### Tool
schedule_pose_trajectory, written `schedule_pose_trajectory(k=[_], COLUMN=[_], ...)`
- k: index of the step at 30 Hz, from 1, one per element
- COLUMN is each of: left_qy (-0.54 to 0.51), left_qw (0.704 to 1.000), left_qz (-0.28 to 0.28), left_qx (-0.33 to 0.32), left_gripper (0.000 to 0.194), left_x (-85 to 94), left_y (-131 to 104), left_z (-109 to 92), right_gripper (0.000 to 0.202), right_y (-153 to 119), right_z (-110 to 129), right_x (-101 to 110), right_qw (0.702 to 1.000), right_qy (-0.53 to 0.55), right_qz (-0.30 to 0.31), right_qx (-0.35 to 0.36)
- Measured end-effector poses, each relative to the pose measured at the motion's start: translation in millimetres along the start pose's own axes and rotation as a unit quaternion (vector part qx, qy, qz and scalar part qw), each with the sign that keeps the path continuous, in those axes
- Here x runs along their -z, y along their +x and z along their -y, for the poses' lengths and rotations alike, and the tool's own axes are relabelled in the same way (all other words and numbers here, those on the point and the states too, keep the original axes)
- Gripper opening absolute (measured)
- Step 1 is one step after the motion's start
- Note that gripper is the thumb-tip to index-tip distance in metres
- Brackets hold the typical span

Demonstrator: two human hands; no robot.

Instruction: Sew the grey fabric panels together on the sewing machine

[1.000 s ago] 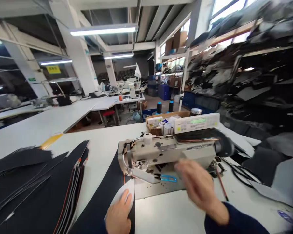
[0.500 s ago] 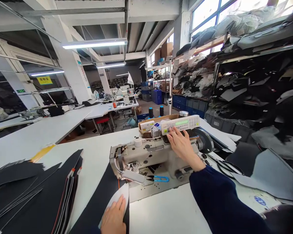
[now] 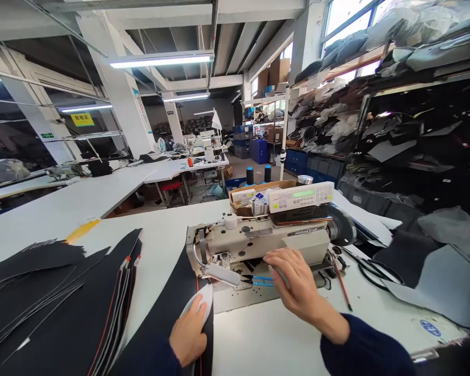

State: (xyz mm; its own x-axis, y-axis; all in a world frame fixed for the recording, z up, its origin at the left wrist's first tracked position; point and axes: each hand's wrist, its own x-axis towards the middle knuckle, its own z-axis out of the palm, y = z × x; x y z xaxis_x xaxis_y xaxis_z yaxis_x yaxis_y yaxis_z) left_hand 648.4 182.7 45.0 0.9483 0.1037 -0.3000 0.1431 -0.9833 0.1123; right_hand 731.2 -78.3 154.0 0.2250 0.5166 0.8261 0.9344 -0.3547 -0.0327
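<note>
Apparently finished at the panel [image 3: 301, 197], the right hand [image 3: 295, 282] drops near snips [image 3: 255, 280], grip unclear; the spread left hand [image 3: 188, 331] steadies a white piece [image 3: 207, 298].

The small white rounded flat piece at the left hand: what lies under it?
A long dark fabric panel shows beside the white piece. Whatever lies directly beneath is covered; the left hand also hides part of the piece itself.
</note>
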Motion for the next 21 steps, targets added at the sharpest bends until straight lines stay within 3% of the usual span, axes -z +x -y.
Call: schedule_pose_trajectory(k=[3, 5, 8, 11, 14, 21], left_qy=[-0.02, -0.038, -0.062, -0.076, -0.081, -0.039], left_qw=[1.0, 0.999, 0.998, 0.997, 0.996, 0.998], left_qz=[0.0, -0.005, -0.003, 0.011, 0.035, 0.053], left_qx=[-0.009, -0.027, -0.028, -0.021, -0.032, -0.009], left_gripper=[0.059, 0.054, 0.053, 0.054, 0.057, 0.066], left_x=[5.4, 9.3, 12.2, 13.0, 12.8, 15.8], left_y=[0.2, 1.4, 7.3, 14.6, 21.0, 24.3], left_z=[1.6, 6.5, 18.3, 27.7, 31.1, 19.9], right_gripper=[0.022, 0.029, 0.042, 0.036, 0.035, 0.027], right_y=[-10.1, -29.6, -61.8, -81.5, -87.9, -77.8], right_z=[17.2, 42.9, 79.6, 95.2, 95.0, 92.3], right_x=[-24.6, -59.6, -116.1, -161.5, -185.7, -182.7], right_qw=[0.983, 0.949, 0.914, 0.918, 0.93, 0.904], right_qy=[0.066, 0.105, 0.117, 0.048, -0.036, -0.069], right_qz=[0.162, 0.27, 0.35, 0.347, 0.314, 0.345], right_qx=[0.061, 0.121, 0.171, 0.185, 0.189, 0.242])
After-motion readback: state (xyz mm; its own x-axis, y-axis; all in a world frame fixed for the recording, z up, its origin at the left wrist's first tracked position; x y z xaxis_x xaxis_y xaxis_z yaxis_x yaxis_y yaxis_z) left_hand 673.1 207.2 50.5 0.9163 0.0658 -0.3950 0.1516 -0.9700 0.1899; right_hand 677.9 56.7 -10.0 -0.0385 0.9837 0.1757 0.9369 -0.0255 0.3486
